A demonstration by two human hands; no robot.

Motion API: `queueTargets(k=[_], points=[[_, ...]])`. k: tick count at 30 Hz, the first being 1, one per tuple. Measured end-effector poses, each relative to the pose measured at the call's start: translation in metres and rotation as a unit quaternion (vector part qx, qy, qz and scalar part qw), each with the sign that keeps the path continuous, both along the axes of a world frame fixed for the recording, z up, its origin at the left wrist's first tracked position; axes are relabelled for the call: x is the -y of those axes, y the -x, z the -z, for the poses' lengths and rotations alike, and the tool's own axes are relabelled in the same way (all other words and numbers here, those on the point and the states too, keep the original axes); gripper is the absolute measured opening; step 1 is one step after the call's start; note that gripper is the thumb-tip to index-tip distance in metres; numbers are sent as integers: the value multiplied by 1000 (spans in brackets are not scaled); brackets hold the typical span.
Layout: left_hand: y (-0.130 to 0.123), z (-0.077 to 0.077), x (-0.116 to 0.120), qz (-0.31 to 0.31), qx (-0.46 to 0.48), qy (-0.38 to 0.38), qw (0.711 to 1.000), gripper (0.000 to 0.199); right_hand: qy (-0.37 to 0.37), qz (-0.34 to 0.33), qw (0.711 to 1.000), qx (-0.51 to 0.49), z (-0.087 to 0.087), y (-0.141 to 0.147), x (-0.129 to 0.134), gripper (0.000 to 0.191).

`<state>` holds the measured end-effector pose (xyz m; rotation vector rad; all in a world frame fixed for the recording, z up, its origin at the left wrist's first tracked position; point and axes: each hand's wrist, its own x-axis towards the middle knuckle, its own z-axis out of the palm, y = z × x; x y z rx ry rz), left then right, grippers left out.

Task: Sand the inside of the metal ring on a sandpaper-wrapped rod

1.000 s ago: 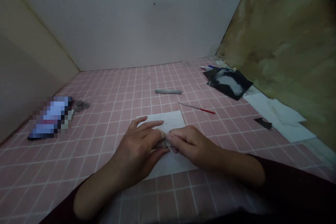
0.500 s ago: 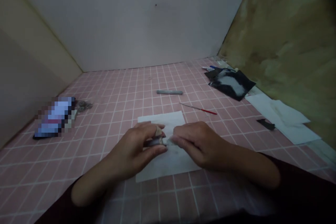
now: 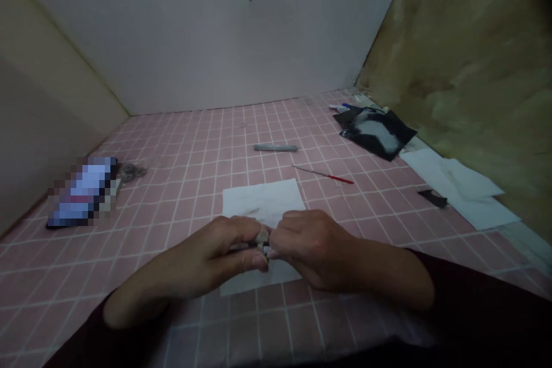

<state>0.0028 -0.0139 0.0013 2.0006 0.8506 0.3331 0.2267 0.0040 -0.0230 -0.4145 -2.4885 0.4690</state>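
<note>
The small grey stick [image 3: 261, 245] is pinched above the near half of the white paper sheet [image 3: 259, 201], mostly hidden by my fingers. My left hand [image 3: 207, 247] holds it in a narrow pinch between thumb and fingers. My right hand [image 3: 314, 244] has closed in, so the gap between my hands is gone; whether it grips the stick too, I cannot tell. That seems to put both hands on one small piece. Beyond the sheet lie a longer grey rod [image 3: 275, 148] and a red-handled needle [image 3: 323, 176].
</note>
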Motion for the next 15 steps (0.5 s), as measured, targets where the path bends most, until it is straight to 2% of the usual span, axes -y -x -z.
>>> queueTargets(k=[3,6,10,15], points=[[-1,1,0,-48,-9,-92,995,11,67,40,997,21,-5,-2,0,25],[-4,6,1,-89,-15,-185,979,12,190,78,979,19,-10,-1,0,34],[-10,16,4,-78,-68,-307,946,8,340,89,936,-7,-7,5,-1,35],[-13,22,5,-128,-101,-427,890,11,478,99,871,-56,-5,4,-9,39]])
